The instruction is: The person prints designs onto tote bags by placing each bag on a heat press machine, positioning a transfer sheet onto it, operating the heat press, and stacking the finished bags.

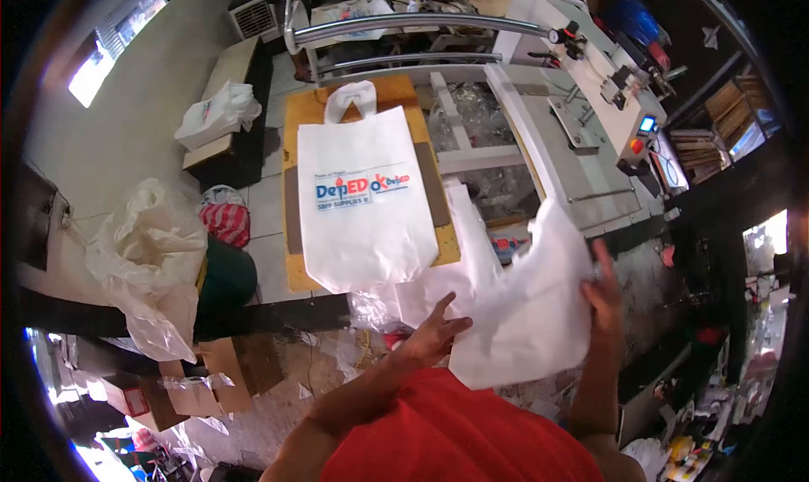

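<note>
A white tote bag printed with red and blue lettering lies flat on a yellow-edged board, its handle loop at the far end. Nearer my body, a plain white bag hangs tilted between my two hands. My left hand is at its left edge, thumb and index finger spread apart. At the right edge, my right hand has its thumb against the fabric and a finger stretched upward; motion blurs it slightly. Behind the plain bag, more white fabric lies partly hidden.
A press machine with a metal bar and a control box stands beyond and to the right. White bags lie on a bench at left. Plastic sheeting drapes near a green bin. Cardboard boxes stand below.
</note>
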The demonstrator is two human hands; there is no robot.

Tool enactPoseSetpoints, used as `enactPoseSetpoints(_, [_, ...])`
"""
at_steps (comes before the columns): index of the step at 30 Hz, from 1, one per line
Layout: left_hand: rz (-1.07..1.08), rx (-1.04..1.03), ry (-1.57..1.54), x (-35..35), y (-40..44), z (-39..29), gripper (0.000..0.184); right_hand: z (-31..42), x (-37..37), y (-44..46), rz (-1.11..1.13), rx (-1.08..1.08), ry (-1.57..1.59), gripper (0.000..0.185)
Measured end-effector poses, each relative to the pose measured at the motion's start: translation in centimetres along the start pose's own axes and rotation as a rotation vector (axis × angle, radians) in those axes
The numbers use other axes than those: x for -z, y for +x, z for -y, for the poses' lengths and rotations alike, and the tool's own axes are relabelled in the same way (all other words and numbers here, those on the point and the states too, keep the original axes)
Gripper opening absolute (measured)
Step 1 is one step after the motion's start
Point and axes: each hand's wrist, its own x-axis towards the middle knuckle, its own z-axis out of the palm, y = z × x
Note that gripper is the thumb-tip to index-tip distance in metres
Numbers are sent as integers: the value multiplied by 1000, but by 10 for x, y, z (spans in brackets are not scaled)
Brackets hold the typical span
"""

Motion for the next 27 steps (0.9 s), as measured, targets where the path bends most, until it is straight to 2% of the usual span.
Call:
enactPoseSetpoints(2, [-115,-244,431,-42,-28,-48,81,39,-19,5,45,73,-28,82])
enactPoseSetpoints(4, [-105,-496,578,-61,-61,-111,69,66,-38,21,91,203,-21,80])
enactPoseSetpoints(5, [-154,-740,701,-57,-65,-140,65,77,-50,34,102,256,21,78])
enactPoseSetpoints(8, [-296,-1172,788,-110,-127,-240,55,120,-97,87,174,495,-121,70])
enactPoseSetpoints(9, [-316,-1338,798,-128,-147,-266,52,139,-120,98,222,674,-141,64])
enactPoseSetpoints(10, [-318,-1531,838,-144,-167,-285,49,158,-142,109,269,854,-152,59])
enactPoseSetpoints(12, [-311,-2096,1016,-156,-195,-317,40,191,-177,101,132,1390,-319,53])
enactPoseSetpoints(13, [-367,-2515,1078,-164,-203,-331,38,196,-192,97,57,1540,-225,51])
enactPoseSetpoints(15, [-704,-2880,1299,-151,-221,-339,36,173,-209,106,-15,1583,-176,50])
enactPoseSetpoints(17, [-752,-2690,1003,-121,-200,-327,35,113,-228,135,49,1336,-316,48])
enactPoseSetpoints(18, [-897,-2539,1041,-91,-181,-329,33,67,-237,155,119,1134,-420,48])
enactPoseSetpoints(19, [-1084,-2200,1251,-45,-151,-329,33,13,-244,176,213,904,-534,47])
enactPoseSetpoints(20, [-1232,-1749,1530,3,-122,-327,33,-44,-247,191,324,672,-655,47])
enactPoseSetpoints(21, [-1213,-1184,1782,67,-87,-311,33,-101,-246,199,432,452,-767,47])
enactPoseSetpoints(22, [-1038,-809,1831,131,-52,-292,40,-150,-239,197,523,273,-858,47])
enactPoseSetpoints(23, [-1031,-720,1792,159,-40,-267,43,-191,-231,188,577,154,-917,48])
enactPoseSetpoints(24, [-1025,-630,1753,186,-29,-242,46,-218,-225,175,556,171,-964,49])
enactPoseSetpoints(25, [-1107,-845,1698,180,-33,-223,48,-198,-225,147,503,79,-939,51])
enactPoseSetpoints(26, [-1102,-835,1701,168,-37,-219,48,-203,-226,140,503,70,-939,51])
enactPoseSetpoints(27, [-1127,-799,1629,157,-43,-214,49,-208,-225,133,437,181,-910,52])
